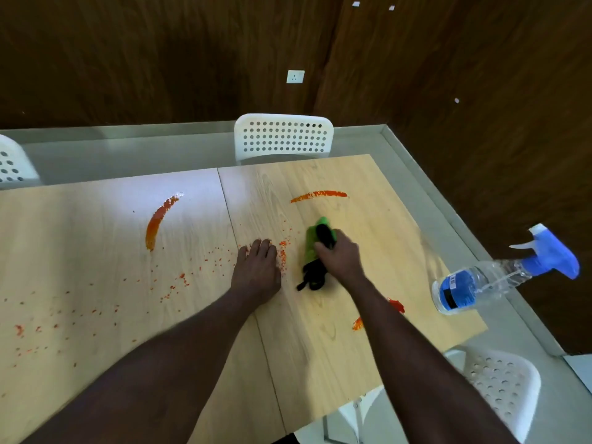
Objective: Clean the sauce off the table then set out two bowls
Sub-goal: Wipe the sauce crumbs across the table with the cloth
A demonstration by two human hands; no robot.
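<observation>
Two hands are working over the light wooden table (378,219). The right hand (339,259) is gripping a green-and-black cloth (310,251), fingers curled over it and pressing it onto the wood. The left hand (256,267) is lying flat with straight fingers, holding nothing, at the cloth's 9 o'clock.

A band of sauce specks (282,256) is sitting between them, just beside the cloth. The cloth's long axis is running from 12 to 6 o'clock, so I judge a sweep toward 9 would be taking the specks broadside, though the flat left hand is lying in that path.

A sauce streak (318,195) is lying crosswise at 12 o'clock from the right hand, near the far edge, where a white chair (283,137) is standing. A sauce arc (157,221) is curving at 10 o'clock from the left hand, across the seam on the other tabletop, with finer specks trailing toward 8 o'clock. A sauce blob (397,306) is showing at 5 o'clock, right against the right forearm.

A spray bottle (464,286) is sitting at the right edge, at 3 o'clock and well apart from the cloth. Open wood is lying on that side and toward 12. No bowls are showing, so I judge the wiping is only partly done.
</observation>
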